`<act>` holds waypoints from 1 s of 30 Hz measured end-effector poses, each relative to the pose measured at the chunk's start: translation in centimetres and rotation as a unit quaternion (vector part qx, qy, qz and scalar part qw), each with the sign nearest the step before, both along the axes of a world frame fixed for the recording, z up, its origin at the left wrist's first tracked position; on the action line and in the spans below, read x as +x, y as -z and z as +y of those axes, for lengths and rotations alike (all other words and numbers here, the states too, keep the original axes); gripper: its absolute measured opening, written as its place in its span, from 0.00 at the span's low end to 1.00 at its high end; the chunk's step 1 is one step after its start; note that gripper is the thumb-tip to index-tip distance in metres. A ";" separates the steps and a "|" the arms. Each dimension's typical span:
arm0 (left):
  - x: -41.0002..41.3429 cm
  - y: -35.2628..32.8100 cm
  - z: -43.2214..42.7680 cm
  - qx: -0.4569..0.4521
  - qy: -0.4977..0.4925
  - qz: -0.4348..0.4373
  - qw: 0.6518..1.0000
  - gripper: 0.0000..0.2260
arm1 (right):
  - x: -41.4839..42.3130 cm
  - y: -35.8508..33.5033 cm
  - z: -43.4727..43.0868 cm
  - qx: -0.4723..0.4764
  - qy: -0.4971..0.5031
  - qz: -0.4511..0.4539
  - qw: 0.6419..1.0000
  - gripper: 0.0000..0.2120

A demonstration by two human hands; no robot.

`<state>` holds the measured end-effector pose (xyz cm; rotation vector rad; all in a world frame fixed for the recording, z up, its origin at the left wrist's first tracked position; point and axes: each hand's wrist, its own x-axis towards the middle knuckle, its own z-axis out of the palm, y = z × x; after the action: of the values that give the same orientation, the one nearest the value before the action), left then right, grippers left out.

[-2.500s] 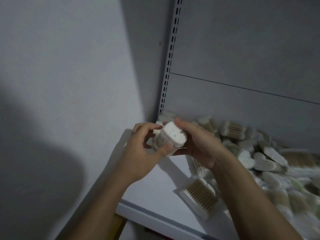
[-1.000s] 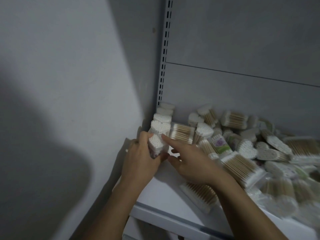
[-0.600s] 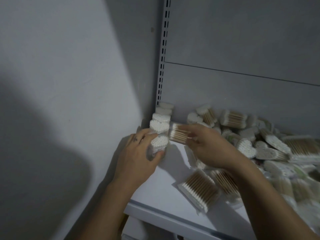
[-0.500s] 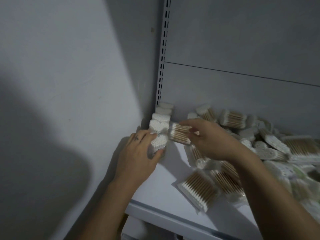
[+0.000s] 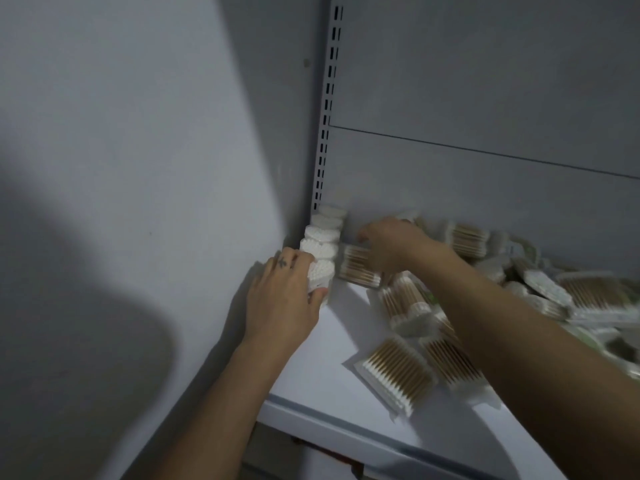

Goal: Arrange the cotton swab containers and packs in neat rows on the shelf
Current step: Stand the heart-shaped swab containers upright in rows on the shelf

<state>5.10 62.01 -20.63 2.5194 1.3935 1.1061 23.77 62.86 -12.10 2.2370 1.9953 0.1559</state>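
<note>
A row of white heart-shaped cotton swab containers (image 5: 323, 233) stands along the left wall of the white shelf (image 5: 322, 358), running back to the corner. My left hand (image 5: 282, 292) grips the front container of the row (image 5: 320, 273), fingers curled over its top. My right hand (image 5: 391, 245) reaches toward the back wall, just right of the row, above a flat pack of wooden-stick swabs (image 5: 355, 266). It is blurred, and its fingertips hide whatever lies beneath them.
A loose pile of swab packs and heart containers (image 5: 554, 289) covers the shelf's right side. Two flat wooden-swab packs (image 5: 398, 375) lie near the front edge under my right forearm. A slotted metal upright (image 5: 329, 98) marks the back corner beside the grey side wall (image 5: 138, 168).
The container held in both hands went down at the front of the left row. My right hand let go, touched the wooden-swab pack and moved farther back toward the wall. My left hand stays put.
</note>
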 end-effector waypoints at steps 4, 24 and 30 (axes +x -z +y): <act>0.0 -0.1 0.1 -0.006 0.003 -0.006 1.000 0.16 | -0.8 1.5 1.0 -0.034 0.024 -0.042 0.998 0.16; -2.0 0.0 0.9 -0.118 0.122 -0.113 0.979 0.27 | 0.6 -2.8 -5.0 0.262 0.102 0.336 0.899 0.17; -1.3 0.1 0.6 -0.070 0.069 -0.062 0.993 0.19 | -1.8 -1.9 -7.1 0.268 0.095 0.470 0.836 0.14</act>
<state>3.80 62.58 -20.78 2.3644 1.2013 1.0797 21.95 55.74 -10.20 3.3085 2.2879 -0.6164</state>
